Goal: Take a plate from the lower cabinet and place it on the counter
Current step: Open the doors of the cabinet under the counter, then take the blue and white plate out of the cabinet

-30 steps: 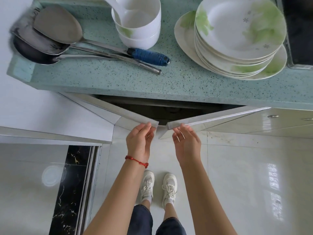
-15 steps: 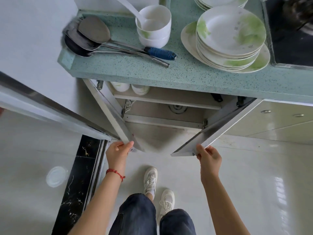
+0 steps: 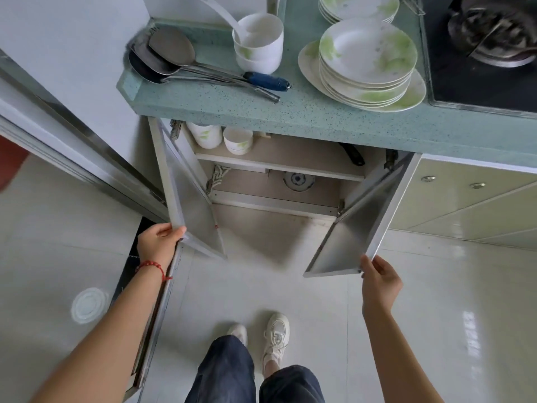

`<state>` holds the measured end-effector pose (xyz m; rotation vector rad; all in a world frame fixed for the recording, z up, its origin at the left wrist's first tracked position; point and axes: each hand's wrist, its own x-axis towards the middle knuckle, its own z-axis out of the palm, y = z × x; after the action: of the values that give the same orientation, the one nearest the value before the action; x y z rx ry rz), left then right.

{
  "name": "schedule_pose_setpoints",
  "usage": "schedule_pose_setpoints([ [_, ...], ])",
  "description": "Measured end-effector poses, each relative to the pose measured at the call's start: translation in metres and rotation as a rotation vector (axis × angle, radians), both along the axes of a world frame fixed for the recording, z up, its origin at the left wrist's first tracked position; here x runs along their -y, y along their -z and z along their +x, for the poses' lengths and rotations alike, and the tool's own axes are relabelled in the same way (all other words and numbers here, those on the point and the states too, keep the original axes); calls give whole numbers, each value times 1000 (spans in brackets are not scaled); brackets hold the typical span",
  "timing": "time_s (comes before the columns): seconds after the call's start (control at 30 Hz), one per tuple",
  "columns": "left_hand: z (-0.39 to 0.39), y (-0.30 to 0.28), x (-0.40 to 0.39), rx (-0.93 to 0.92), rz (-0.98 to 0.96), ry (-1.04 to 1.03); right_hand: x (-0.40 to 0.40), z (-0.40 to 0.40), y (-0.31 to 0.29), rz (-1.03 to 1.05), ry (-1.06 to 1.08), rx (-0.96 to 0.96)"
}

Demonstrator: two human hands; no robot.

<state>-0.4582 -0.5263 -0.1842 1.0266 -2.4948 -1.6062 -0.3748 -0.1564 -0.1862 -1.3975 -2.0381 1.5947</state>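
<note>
The lower cabinet (image 3: 279, 170) under the speckled green counter (image 3: 305, 112) stands with both doors swung wide. My left hand (image 3: 158, 242) grips the outer edge of the left door (image 3: 189, 210). My right hand (image 3: 379, 282) holds the lower corner of the right door (image 3: 357, 228). Inside, a blue-patterned plate (image 3: 298, 180) lies on the bottom shelf, partly hidden by the upper shelf. White bowls (image 3: 220, 136) sit on the upper shelf at the left. A stack of green-patterned plates (image 3: 366, 62) rests on the counter.
Metal ladles and a blue-handled spatula (image 3: 203, 65) lie on the counter's left, beside stacked white bowls holding a spoon (image 3: 258, 42). A black hob with a pot (image 3: 488, 45) fills the right. A dark handle (image 3: 353, 154) shows on the upper shelf. A sliding door frame (image 3: 87, 158) runs at left.
Both doors went from nearly closed to wide open as my hands pulled them apart. I stepped back and the cabinet's shelves came into sight.
</note>
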Motion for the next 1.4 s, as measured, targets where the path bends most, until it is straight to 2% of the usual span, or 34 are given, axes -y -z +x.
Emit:
schedule_pose_setpoints([
  [0.4,17,-12,48,7,-227,102,-21,38,-2,-58,254,-22],
  [0.57,30,-22,63,14,-475,304,-5,53,-8,11,228,53],
  [0.63,39,-24,63,2,-568,430,11,56,-17,88,171,136],
  [0.7,47,-27,57,-20,-634,563,34,57,-27,152,76,137],
  [0.8,57,-33,38,-72,-685,776,68,60,-38,274,-151,87],
  [0.93,61,-39,1,-100,-741,964,90,57,-42,440,-436,131],
  [1.13,44,-37,-54,6,-788,1112,66,32,-31,539,-663,224],
  [1.27,19,-17,-91,66,-778,1125,33,4,-8,559,-737,241],
  [1.4,-13,12,-130,47,-801,1119,9,-30,23,588,-821,244],
])
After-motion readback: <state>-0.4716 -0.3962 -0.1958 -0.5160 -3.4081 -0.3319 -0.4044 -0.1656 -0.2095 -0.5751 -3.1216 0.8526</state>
